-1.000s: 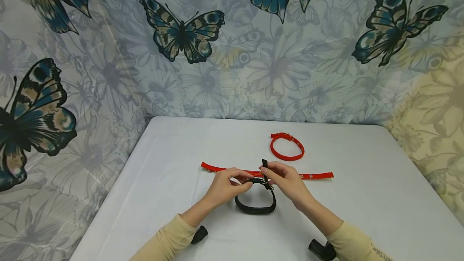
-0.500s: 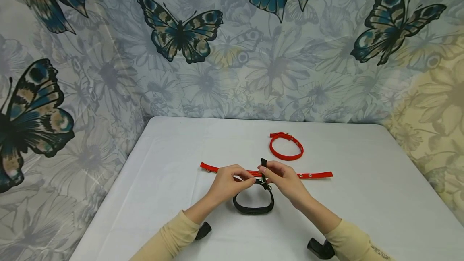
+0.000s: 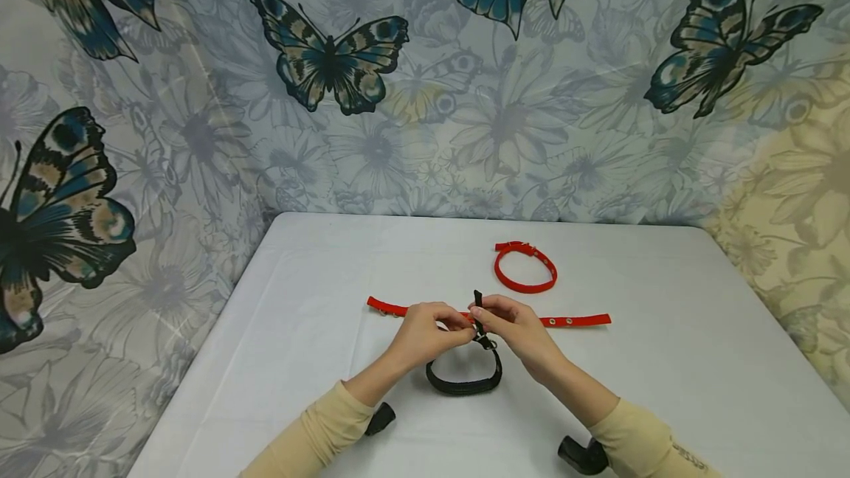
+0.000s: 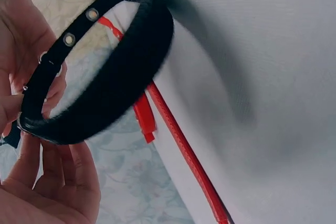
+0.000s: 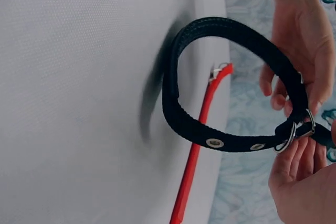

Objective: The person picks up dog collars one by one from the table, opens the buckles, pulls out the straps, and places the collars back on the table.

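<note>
A black collar (image 3: 464,388) with a metal buckle (image 5: 308,124), a ring and metal-rimmed holes (image 5: 214,143) is looped round and held up above the table. My left hand (image 3: 425,334) pinches the collar beside its buckle. My right hand (image 3: 521,330) pinches the strap's free end (image 3: 478,298), which stands up past the buckle. Fingers partly cover the buckle in the head view. Behind the hands a red collar (image 3: 576,321) lies stretched out flat, its middle hidden by them. Farther back lies another red collar (image 3: 527,288), closed into a ring.
A white-covered table (image 3: 319,257) fills the space beneath the hands. Butterfly-patterned fabric (image 3: 372,153) hangs behind it and at the sides. Black devices (image 3: 583,456) sit at the wrists by the sleeves.
My left hand has slid slightly right along the black collar, closer to the buckle and the right hand. The upright strap end has shifted a little left. Both red collars stay put.
</note>
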A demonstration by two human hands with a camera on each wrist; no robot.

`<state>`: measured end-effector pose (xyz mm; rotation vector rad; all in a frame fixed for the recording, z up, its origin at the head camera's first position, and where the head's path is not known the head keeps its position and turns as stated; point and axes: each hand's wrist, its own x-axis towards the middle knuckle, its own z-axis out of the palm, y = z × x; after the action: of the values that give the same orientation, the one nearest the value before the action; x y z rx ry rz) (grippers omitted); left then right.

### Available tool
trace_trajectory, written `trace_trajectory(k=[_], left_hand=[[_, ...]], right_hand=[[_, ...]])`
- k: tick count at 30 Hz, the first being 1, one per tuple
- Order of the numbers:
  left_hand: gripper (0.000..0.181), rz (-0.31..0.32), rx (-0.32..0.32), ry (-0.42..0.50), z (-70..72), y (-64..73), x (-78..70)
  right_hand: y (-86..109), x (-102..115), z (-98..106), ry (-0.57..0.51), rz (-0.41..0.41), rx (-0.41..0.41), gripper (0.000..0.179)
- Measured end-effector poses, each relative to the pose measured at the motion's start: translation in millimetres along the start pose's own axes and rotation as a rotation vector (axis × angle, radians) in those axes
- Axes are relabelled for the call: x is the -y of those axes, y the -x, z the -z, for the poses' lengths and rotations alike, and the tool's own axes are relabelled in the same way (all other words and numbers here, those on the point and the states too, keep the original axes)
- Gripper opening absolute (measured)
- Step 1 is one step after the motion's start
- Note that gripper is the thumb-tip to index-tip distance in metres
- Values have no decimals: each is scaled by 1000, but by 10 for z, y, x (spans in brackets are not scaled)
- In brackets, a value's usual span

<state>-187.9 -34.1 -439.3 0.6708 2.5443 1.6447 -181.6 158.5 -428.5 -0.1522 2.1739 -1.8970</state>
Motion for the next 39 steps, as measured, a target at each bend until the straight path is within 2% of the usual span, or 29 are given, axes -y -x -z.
trace_trajectory(k=[7, 12, 16, 22, 27, 34, 39], left_hand=[[4, 54, 16, -33, 12, -22, -19], [4, 93, 57, -26, 17, -50, -25], [5, 152, 95, -3, 12, -72, -16], [10, 271, 151, 83, -15, -96, 46], [14, 361, 155, 167, -42, -102, 97], [17, 435, 168, 287, -69, -109, 163], [16, 462, 191, 294, -65, -113, 180]], right_hand=[[5, -9, -16, -65, -51, -57, 41], [9, -24, -12, -87, -81, -89, 43], [0, -46, 1, -78, -111, -93, 45], [-31, -86, 11, -85, -170, -95, 42], [-61, -110, 21, -78, -201, -92, 43], [-98, -147, 21, -100, -240, -76, 46], [-123, -174, 29, -117, -253, -58, 45]])
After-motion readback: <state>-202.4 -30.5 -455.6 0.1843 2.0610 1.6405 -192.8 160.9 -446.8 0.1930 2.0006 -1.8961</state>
